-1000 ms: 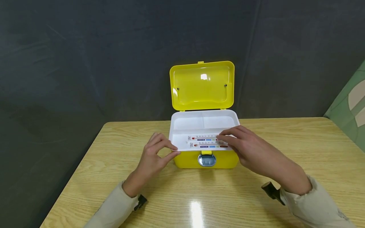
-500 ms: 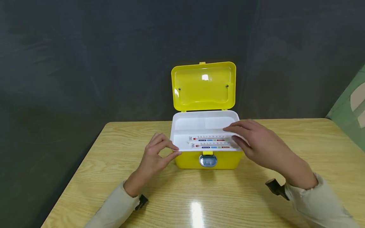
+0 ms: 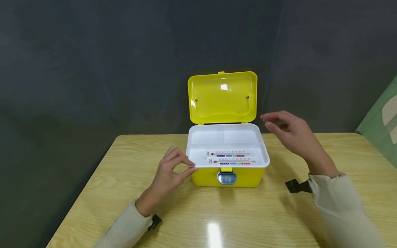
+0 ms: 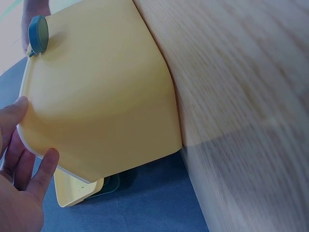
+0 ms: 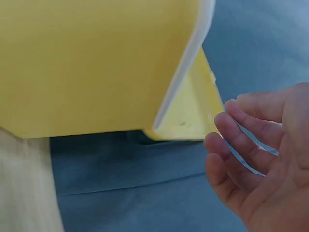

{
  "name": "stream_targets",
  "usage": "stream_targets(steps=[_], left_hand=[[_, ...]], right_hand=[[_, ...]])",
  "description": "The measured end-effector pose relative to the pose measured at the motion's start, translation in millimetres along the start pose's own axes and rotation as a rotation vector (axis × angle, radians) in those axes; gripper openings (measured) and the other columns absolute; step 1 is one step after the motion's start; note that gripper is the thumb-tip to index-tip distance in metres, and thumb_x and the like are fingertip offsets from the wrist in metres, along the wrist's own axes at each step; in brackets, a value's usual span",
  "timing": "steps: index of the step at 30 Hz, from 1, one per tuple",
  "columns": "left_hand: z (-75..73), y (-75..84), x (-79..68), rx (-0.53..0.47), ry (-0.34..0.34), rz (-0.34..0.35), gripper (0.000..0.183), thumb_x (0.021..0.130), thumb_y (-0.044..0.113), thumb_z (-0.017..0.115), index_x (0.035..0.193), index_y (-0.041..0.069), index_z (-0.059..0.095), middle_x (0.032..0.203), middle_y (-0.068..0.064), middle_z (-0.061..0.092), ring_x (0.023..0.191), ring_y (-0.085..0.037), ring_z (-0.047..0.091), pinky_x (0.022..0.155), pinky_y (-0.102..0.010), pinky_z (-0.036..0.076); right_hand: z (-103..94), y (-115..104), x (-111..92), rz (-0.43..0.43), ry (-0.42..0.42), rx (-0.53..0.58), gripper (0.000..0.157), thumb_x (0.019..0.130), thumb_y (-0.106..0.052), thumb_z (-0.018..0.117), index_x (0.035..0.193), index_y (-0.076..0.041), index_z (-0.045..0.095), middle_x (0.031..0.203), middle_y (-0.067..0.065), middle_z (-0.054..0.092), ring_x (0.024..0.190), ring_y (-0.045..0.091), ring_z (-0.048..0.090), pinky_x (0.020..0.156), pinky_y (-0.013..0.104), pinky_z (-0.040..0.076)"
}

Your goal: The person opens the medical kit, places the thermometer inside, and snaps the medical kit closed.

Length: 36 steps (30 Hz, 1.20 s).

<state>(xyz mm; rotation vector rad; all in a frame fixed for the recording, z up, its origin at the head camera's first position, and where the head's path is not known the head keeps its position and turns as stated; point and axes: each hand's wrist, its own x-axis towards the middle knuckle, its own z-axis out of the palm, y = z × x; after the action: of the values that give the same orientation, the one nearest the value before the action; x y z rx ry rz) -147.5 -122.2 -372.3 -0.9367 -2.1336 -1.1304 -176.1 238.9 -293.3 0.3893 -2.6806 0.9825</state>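
Observation:
A yellow storage box (image 3: 204,177) stands on the table, its lid (image 3: 221,103) raised at the back. White tray compartments (image 3: 238,137) fill its top. Two flat thermometer cards, an upper thermometer (image 3: 229,154) and a lower thermometer (image 3: 232,162), lie side by side in the front compartment. My left hand (image 3: 169,170) pinches the box's front left corner at the rim; in the left wrist view its thumb and fingers meet the yellow wall (image 4: 96,96). Off to the right of the lid, my right hand (image 3: 294,134) hangs in the air, fingers loosely curved, holding nothing.
A clear latch (image 3: 226,178) hangs on the box front. The wooden table (image 3: 124,179) ends just behind the box, against a dark cloth backdrop (image 3: 124,69). A green patterned panel (image 3: 379,106) stands at the far right.
My right hand has left the upper thermometer's right end and moved up and right, away from the box. The left hand keeps its pinch on the corner, and both thermometers stay put.

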Motion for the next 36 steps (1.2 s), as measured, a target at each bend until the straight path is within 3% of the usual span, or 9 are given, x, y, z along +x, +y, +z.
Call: stream_targets(steps=[5, 11, 14, 18, 21, 28, 36], left_hand=[[-0.4, -0.1, -1.0, -0.007, 0.003, 0.008, 0.02, 0.071, 0.003, 0.087, 0.083, 0.012, 0.074, 0.082, 0.001, 0.058, 0.084, -0.014, 0.05, 0.074, -0.025, 0.043], [0.6, -1.0, -1.4, -0.014, 0.0, 0.001, 0.019, 0.072, 0.004, 0.087, 0.083, 0.012, 0.074, 0.082, 0.002, 0.058, 0.083, -0.014, 0.049, 0.074, -0.025, 0.042], [0.7, 0.1, -3.0, -0.011, -0.006, -0.019, 0.018, 0.072, 0.006, 0.087, 0.083, 0.013, 0.075, 0.082, 0.002, 0.058, 0.083, -0.013, 0.048, 0.074, -0.025, 0.042], [-1.4, 2.2, -4.3, -0.004, 0.003, -0.004, 0.019, 0.072, 0.005, 0.087, 0.084, 0.013, 0.075, 0.081, 0.002, 0.058, 0.083, -0.013, 0.048, 0.075, -0.026, 0.042], [-3.8, 2.9, -4.4, -0.001, 0.013, 0.024, 0.021, 0.071, 0.003, 0.087, 0.083, 0.013, 0.074, 0.08, 0.002, 0.057, 0.082, -0.013, 0.048, 0.074, -0.026, 0.042], [-4.3, 4.6, -4.4, -0.024, -0.008, 0.006, 0.019, 0.072, 0.005, 0.087, 0.082, 0.013, 0.073, 0.081, 0.002, 0.056, 0.083, -0.012, 0.047, 0.074, -0.023, 0.041], [-2.3, 5.5, -2.4, -0.035, 0.001, 0.023, 0.02, 0.071, 0.002, 0.087, 0.083, 0.013, 0.074, 0.082, 0.002, 0.057, 0.083, -0.013, 0.048, 0.074, -0.023, 0.042]], right_hand=[[5.9, 20, 15, 0.156, -0.104, 0.117, 0.053, 0.102, -0.048, 0.048, 0.146, -0.018, 0.047, 0.138, 0.012, 0.056, 0.114, 0.027, 0.056, 0.085, 0.024, 0.048], [15.1, 43, 35, 0.26, -0.122, 0.288, 0.06, 0.103, -0.049, 0.044, 0.152, -0.016, 0.038, 0.144, 0.012, 0.049, 0.121, 0.027, 0.05, 0.086, 0.015, 0.048], [20.4, 51, 44, 0.288, -0.106, 0.337, 0.061, 0.102, -0.052, 0.044, 0.152, -0.016, 0.039, 0.146, 0.012, 0.047, 0.122, 0.027, 0.048, 0.092, 0.023, 0.047], [29.1, 53, 52, 0.298, -0.115, 0.403, 0.063, 0.102, -0.051, 0.045, 0.153, -0.015, 0.037, 0.151, 0.013, 0.042, 0.13, 0.031, 0.044, 0.109, 0.045, 0.042], [36.4, 49, 55, 0.31, -0.138, 0.425, 0.066, 0.102, -0.05, 0.046, 0.156, -0.015, 0.031, 0.157, 0.014, 0.037, 0.137, 0.034, 0.041, 0.116, 0.055, 0.034], [46.9, 38, 55, 0.339, -0.128, 0.397, 0.072, 0.101, -0.059, 0.04, 0.16, -0.024, 0.019, 0.163, 0.01, 0.029, 0.141, 0.036, 0.038, 0.117, 0.058, 0.032], [46.9, 38, 52, 0.347, -0.046, 0.383, 0.064, 0.103, -0.05, 0.042, 0.158, -0.021, 0.027, 0.157, 0.012, 0.038, 0.136, 0.035, 0.044, 0.114, 0.054, 0.038]])
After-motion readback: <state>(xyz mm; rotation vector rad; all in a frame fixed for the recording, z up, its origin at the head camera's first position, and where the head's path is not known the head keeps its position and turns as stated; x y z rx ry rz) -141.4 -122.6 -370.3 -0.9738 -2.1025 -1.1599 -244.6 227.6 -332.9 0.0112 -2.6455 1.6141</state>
